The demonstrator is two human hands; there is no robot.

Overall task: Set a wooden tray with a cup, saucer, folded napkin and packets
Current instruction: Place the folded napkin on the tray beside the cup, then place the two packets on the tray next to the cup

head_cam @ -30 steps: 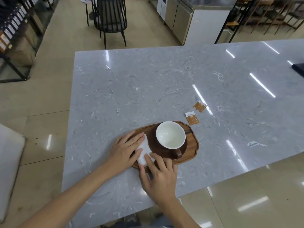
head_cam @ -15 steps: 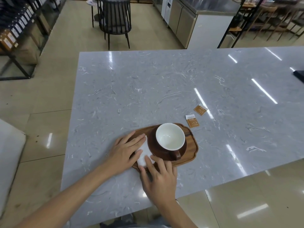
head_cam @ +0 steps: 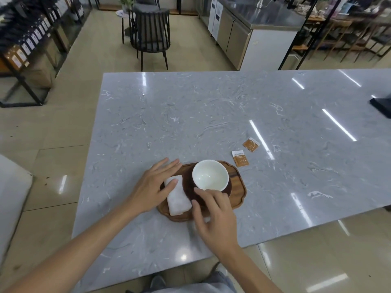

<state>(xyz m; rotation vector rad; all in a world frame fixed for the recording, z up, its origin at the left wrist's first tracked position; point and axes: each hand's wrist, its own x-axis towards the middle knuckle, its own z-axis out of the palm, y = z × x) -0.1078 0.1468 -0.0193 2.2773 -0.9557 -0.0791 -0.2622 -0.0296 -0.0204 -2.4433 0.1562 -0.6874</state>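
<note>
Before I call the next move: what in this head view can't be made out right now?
- Cup handle: hidden under the right hand.
- Saucer: mostly covered by the cup.
- Print on both packets: too small to read.
- Dark object on the counter: cut off by the right edge.
- Napkin's left edge: behind the left hand.

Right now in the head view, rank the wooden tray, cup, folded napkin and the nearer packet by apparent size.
1. wooden tray
2. cup
3. folded napkin, partly hidden by a hand, so close to the cup and unsure
4. nearer packet
</note>
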